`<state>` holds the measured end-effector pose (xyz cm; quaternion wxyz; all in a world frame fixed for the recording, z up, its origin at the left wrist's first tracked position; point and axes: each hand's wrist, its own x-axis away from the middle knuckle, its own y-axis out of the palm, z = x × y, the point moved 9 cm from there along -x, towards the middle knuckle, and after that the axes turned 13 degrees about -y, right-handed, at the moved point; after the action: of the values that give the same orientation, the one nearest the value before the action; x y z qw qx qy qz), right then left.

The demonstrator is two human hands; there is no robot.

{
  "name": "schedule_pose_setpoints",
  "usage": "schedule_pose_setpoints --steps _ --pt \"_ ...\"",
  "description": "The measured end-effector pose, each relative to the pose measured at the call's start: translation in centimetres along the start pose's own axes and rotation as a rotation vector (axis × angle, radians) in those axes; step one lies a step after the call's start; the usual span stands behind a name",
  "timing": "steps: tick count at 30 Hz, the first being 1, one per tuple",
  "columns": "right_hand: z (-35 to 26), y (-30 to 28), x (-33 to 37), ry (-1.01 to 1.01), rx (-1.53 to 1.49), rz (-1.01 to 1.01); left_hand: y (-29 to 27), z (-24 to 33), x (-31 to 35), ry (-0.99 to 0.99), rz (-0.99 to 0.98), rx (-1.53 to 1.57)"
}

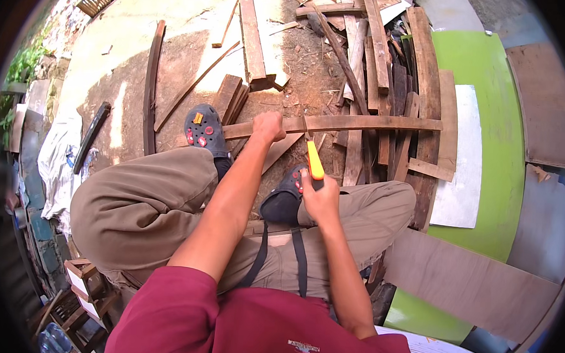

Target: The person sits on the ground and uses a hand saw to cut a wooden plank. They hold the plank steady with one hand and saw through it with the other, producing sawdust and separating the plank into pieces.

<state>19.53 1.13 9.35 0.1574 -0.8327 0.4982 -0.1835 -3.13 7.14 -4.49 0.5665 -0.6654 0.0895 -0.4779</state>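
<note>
A long wooden strip point(375, 122) lies crosswise in front of me, its right end over a pile of boards and its left end beside my left clog point(203, 131). My left hand point(270, 126) is closed around the strip left of its middle. In my right hand point(321, 198) is a hand saw with a yellow and orange handle point(314, 159). The saw's narrow blade point(307, 128), seen nearly edge-on, meets the strip just right of my left hand. How deep the blade sits in the wood, I cannot tell.
Scrap boards point(422, 75) are heaped at the right, beside a green panel point(504, 143) and a white sheet point(459, 160). Short blocks point(226, 97) stand near my left foot. Loose dark battens point(152, 86) lie on the ground at the left. My right clog point(283, 192) is close below the saw.
</note>
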Motion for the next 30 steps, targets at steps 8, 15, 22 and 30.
schedule_pose_setpoints --steps 8,15,22,30 --pt "-3.6 -6.8 9.9 0.074 0.013 -0.002 1.1 0.8 -0.1 0.017 0.030 0.039" --pt "-0.7 0.8 -7.5 0.009 0.029 0.072 0.9 1.6 -0.4 0.057 0.039 0.080" --pt "-1.6 -5.0 10.4 0.068 -0.033 -0.023 1.6 0.5 -0.3 0.033 0.031 0.082" --pt "1.5 -1.4 -1.2 0.022 -0.055 0.037 0.8 1.1 -0.6 0.024 0.095 0.107"
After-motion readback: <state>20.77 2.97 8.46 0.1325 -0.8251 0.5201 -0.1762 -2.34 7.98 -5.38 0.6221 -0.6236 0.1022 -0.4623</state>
